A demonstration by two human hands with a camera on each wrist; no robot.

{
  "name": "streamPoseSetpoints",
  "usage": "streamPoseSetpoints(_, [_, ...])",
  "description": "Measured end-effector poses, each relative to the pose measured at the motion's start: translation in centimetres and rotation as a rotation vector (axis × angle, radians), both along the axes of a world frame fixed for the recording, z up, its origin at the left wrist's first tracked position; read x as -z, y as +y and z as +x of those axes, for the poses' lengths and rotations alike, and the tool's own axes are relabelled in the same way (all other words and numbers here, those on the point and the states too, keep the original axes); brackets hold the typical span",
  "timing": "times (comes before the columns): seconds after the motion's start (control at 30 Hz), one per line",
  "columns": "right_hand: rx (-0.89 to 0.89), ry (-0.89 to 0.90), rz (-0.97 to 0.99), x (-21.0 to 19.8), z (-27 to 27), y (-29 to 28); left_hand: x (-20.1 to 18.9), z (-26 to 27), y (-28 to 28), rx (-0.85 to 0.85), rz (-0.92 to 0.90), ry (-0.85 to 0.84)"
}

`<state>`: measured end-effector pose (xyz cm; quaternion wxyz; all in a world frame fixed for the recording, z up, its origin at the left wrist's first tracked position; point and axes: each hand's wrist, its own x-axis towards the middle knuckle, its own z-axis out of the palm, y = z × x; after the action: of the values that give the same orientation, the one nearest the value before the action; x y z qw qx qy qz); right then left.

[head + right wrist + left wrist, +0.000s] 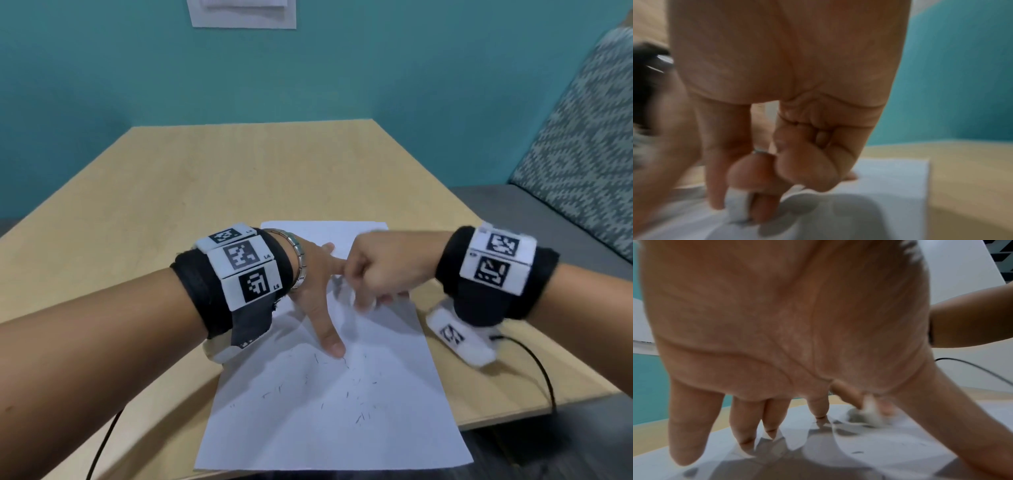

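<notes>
A white rectangular sheet of paper (342, 438) lies lengthwise on the pale wooden counter (205, 178), in the lower middle of the head view. The work in hand looks like rubbing marks off it. The left hand (313, 291) is spread wide and flat on the sheet's upper half, thumb reaching down the page, most likely to pin the paper so it does not slide or crease under the rubbing. The right hand (383, 270), just beside it and touching its fingers, is closed into a narrow pinch around a small white rubber eraser (736, 206), whose lower end meets the paper. Blur in both wrist views suggests quick strokes. Thin dark crumbs (359, 418) are scattered over the lower half of the sheet, probably eraser debris. Each wrist carries a black fabric band (191, 294) with white square code tags; the left band's tags read "L4" and "L5", while the small print on the right band's tags is too fine to read. A silver link bracelet (298, 255) sits next to the left band. A printed notice (239, 13) on the teal wall at the top edge is illegible.
</notes>
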<state>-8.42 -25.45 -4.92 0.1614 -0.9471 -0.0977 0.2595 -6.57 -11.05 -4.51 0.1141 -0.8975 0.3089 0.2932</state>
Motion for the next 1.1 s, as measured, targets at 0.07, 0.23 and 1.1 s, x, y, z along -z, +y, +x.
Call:
streamPoseSetpoints(0.07, [-0.052, 0.064, -0.006, 0.1, -0.9, 0.3, -0.1, -0.1, -0.1, 0.001, -0.007, 0.005])
streamPoseSetpoints(0.23, [0.088, -0.106, -0.025, -0.6, 0.9, -1.0, -0.1, 0.1, -0.1, -0.017, 0.045, -0.013])
streamPoseSetpoints(1.1, [0.094, -0.134, -0.031, -0.9, -0.1, -0.5, -0.8, -0.5, -0.7, -0.028, 0.07, -0.032])
